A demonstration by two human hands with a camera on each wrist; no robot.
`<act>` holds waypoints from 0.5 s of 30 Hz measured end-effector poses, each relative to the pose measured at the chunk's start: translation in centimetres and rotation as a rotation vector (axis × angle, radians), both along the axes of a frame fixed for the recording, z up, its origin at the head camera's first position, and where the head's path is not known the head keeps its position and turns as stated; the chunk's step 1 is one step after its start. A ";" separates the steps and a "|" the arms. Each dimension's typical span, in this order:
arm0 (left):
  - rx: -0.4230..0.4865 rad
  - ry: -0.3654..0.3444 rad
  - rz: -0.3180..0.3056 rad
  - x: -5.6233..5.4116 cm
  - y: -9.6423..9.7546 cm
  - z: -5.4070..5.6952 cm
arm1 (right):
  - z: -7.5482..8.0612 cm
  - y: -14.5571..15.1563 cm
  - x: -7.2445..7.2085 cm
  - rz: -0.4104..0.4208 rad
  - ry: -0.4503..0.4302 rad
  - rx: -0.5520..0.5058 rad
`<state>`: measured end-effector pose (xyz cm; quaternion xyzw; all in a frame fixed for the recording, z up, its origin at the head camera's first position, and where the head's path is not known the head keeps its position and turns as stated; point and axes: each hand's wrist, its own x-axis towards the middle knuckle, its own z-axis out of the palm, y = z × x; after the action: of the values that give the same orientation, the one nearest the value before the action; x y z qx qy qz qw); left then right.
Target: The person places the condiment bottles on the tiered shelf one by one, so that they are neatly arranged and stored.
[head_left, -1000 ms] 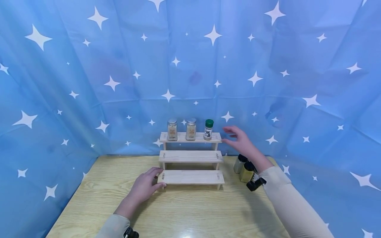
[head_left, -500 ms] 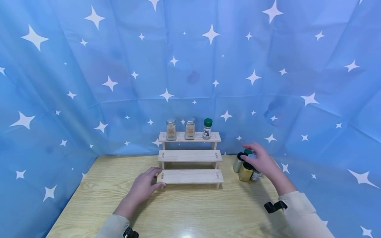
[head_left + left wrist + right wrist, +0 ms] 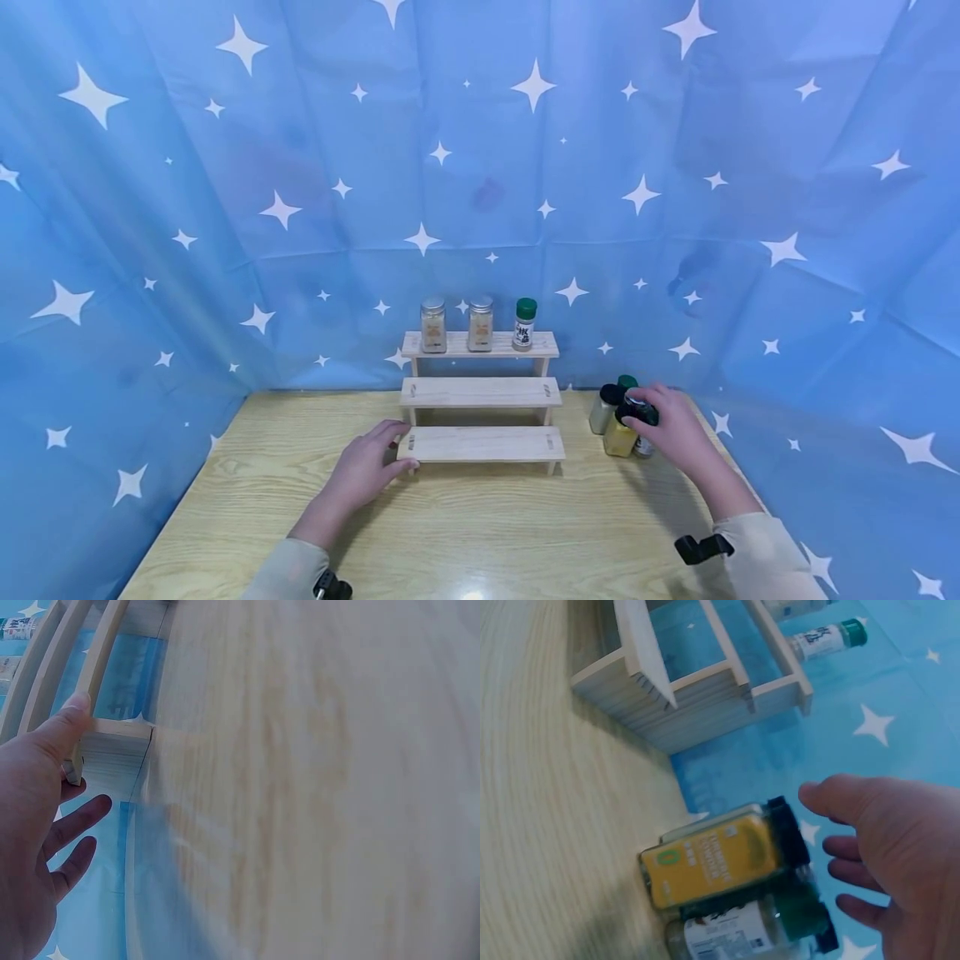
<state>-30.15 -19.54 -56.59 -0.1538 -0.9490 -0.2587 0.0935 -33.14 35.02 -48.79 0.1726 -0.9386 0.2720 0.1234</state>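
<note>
The end of the lowest board of the rack [image 3: 480, 446] is pinched by the left hand [image 3: 362, 468], with the thumb laid on its front edge and the remaining fingers spread loosely. The right hand [image 3: 675, 427] is held over the caps of a cluster of jars on the counter [image 3: 465, 533], to the right of the rack and well apart from it. Its thumb and fingers are parted, and no grip is seen; whether a cap is touched cannot be told.

In the cluster, the yellow jar [image 3: 712, 861] is set upright, its dark cap just beside the right thumb. Close to it are placed a pale jar [image 3: 601, 415] with a dark cap and a white-labelled jar [image 3: 727, 932], partly hidden by the hand in the head view.

On the top board, two silver-capped jars [image 3: 433, 330] and a green-topped shaker [image 3: 523, 329] are lined up upright, the shaker at the right. Behind the rack, a blue cloth [image 3: 480, 183] patterned with white stars is hung.
</note>
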 end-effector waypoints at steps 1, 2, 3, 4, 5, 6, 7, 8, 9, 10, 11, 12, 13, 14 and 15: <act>-0.001 -0.001 -0.001 0.0 0.0 0.0 | -0.2 0.0 0.0 0.001 0.009 0.003; -0.002 -0.001 -0.001 0.0 0.0 0.0 | -0.4 0.0 0.0 0.001 0.015 0.003; -0.003 -0.001 -0.001 0.0 0.0 0.0 | -0.6 0.0 0.0 0.002 0.024 0.004; -0.004 -0.002 -0.002 0.0 0.0 0.0 | -0.7 -0.1 0.1 0.003 0.031 0.006; -0.004 -0.004 -0.002 0.0 0.0 0.0 | -0.8 -0.2 0.1 0.003 0.036 0.008; -0.004 -0.003 -0.002 0.0 0.0 0.0 | -0.9 -0.2 0.1 0.001 0.042 0.014; -0.004 -0.004 -0.002 0.0 0.0 0.0 | -1.0 -0.3 0.1 -0.003 0.046 0.022; -0.003 -0.006 -0.003 0.0 0.0 0.0 | -1.1 -0.3 0.2 -0.008 0.050 0.028; -0.003 -0.007 -0.003 0.0 0.0 0.0 | -1.2 -0.3 0.2 -0.012 0.055 0.036; -0.004 -0.007 -0.002 0.0 0.0 0.0 | -1.3 -0.3 0.2 -0.018 0.056 0.044; -0.003 -0.007 -0.002 0.0 0.0 -0.1 | -1.4 -0.4 0.2 -0.024 0.058 0.050; -0.004 -0.008 -0.001 0.0 0.0 -0.1 | -1.5 -0.4 0.1 -0.029 0.064 0.058; -0.004 -0.009 -0.001 -0.1 0.0 -0.1 | -1.5 -0.4 0.1 -0.033 0.069 0.066; -0.003 -0.010 0.000 -0.1 0.0 -0.1 | -1.6 -0.5 0.0 -0.035 0.076 0.074; -0.001 -0.012 0.002 -0.1 0.0 -0.1 | -1.6 -0.5 0.0 -0.036 0.082 0.084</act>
<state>-30.24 -19.56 -56.64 -0.1514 -0.9498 -0.2593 0.0878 -33.13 34.50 -50.41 0.1715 -0.9463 0.2229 0.1594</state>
